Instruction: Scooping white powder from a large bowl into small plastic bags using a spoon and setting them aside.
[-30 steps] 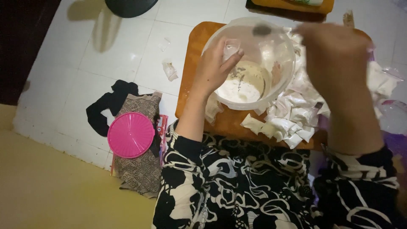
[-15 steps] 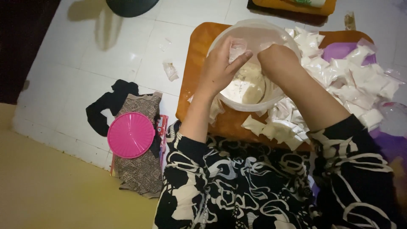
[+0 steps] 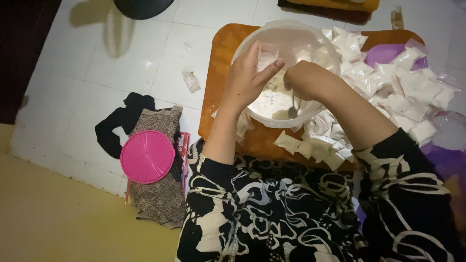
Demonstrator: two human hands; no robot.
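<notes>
A clear plastic bowl [image 3: 310,34] with white powder in it stands on an orange board [image 3: 221,58] on the floor. My left hand [image 3: 245,80] is over the bowl's left rim and pinches a small clear plastic bag [image 3: 267,56] upright. My right hand [image 3: 303,80] is inside the bowl, closed on a metal spoon [image 3: 292,110] whose tip dips into the powder. Several small filled white packets [image 3: 388,87] lie heaped to the right of the bowl and in front of it.
A pink round lid [image 3: 147,156] rests on patterned cloth [image 3: 155,199] at my left, beside a dark cloth [image 3: 116,126]. A torn scrap of plastic [image 3: 191,79] lies on the white tiles. A purple tray [image 3: 383,54] sits under the packets. A dark round object [image 3: 141,7] is at top.
My right hand came down from above the bowl's right side into the bowl, and the spoon now reaches the powder. My left hand stayed in place with the small bag.
</notes>
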